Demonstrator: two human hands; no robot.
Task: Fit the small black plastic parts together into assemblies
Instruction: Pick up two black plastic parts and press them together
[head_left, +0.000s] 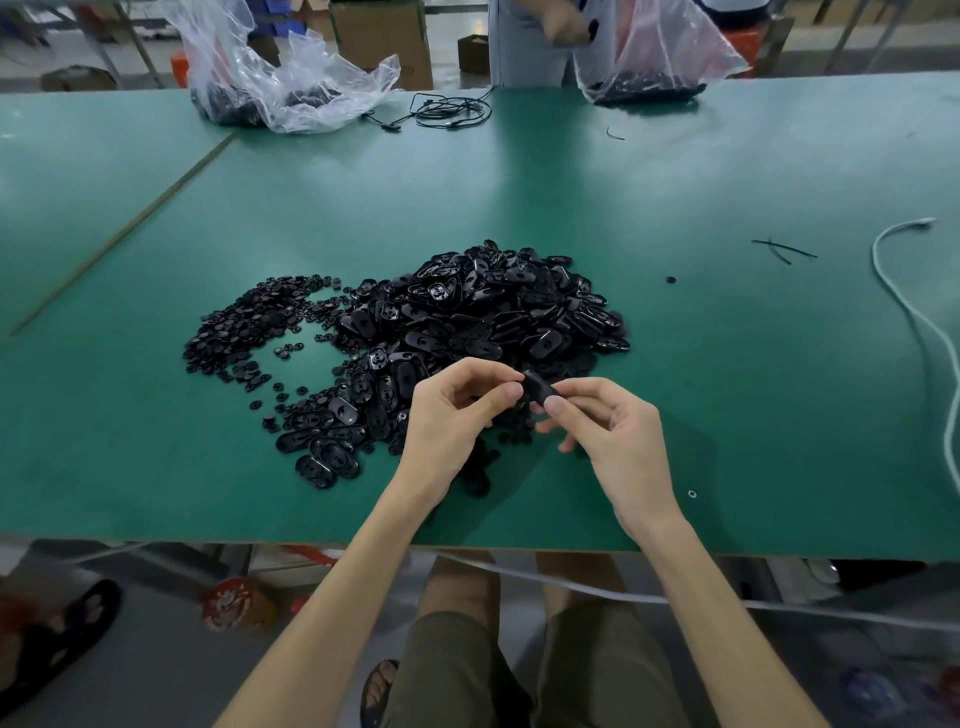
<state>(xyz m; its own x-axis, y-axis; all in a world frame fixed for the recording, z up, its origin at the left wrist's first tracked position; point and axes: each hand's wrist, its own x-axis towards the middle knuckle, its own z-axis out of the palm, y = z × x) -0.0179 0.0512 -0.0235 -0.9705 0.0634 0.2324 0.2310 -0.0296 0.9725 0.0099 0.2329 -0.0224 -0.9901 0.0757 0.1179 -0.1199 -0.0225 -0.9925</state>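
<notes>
Above the near edge of the green table (675, 171), left hand (452, 415) and right hand (613, 431) raised side by side, fingertips meeting on one black oval part (537, 389). Left thumb and forefinger pinched narrow on the part's left end; right thumb and forefinger closed on its right end; remaining fingers curled under. Part held clear of the table, just near of the main heap. Whether a second piece sits inside the held part: cannot tell.

Just beyond the hands, large pile of black oval shells (498, 306), heaped at centre and thinning toward the near left, several lying hollow side up. Left of that pile and touching its edge, flatter spread of small round black pieces (244, 327), curved around a bare patch of table. Single round piece (670, 279) lying apart on the right.

Far left, crumpled clear plastic bag (280, 73) with dark parts inside; far right, second clear bag (660, 57), also with dark parts, before a second person (535, 41) standing at the far edge. Between the bags, coiled black cable (452, 110). Right side, white cord (914, 322) looping toward the near edge, with thin black ties (782, 250) beside it.
</notes>
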